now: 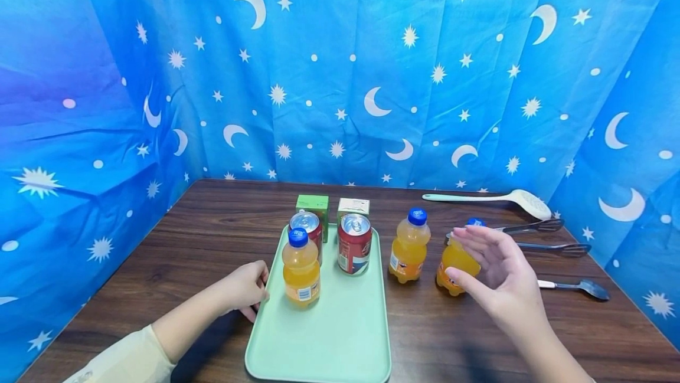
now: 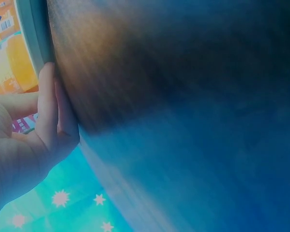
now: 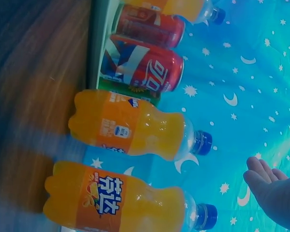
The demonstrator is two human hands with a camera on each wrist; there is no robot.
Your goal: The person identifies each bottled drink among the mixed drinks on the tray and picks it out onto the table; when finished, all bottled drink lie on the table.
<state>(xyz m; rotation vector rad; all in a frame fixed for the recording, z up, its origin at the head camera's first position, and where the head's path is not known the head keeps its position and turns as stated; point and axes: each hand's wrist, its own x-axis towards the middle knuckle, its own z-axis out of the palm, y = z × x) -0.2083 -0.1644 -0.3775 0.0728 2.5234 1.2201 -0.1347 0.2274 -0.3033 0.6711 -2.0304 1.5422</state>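
My left hand (image 1: pixel 246 290) is at the left edge of a pale green tray (image 1: pixel 347 336), its bent fingers holding the rim; the left wrist view shows fingers (image 2: pixel 47 104) against the tray's side. On the tray stand an orange soda bottle (image 1: pixel 301 274) with a blue cap, two red soda cans (image 1: pixel 354 245) and, behind them, two green cartons (image 1: pixel 313 201). Beside the tray's right edge stand two more orange soda bottles (image 1: pixel 408 250) (image 3: pixel 135 203). My right hand (image 1: pixel 504 282), fingers spread and thumb apart, is by the rightmost bottle, clear of it in the right wrist view.
Behind the bottles lies a slotted turner (image 1: pixel 523 201) with a pale green handle. Dark-headed utensils (image 1: pixel 563 249) and a spoon (image 1: pixel 589 290) lie at the right of the brown wooden table (image 1: pixel 223 223). A blue star-and-moon cloth (image 1: pixel 329 76) surrounds the table's back and sides.
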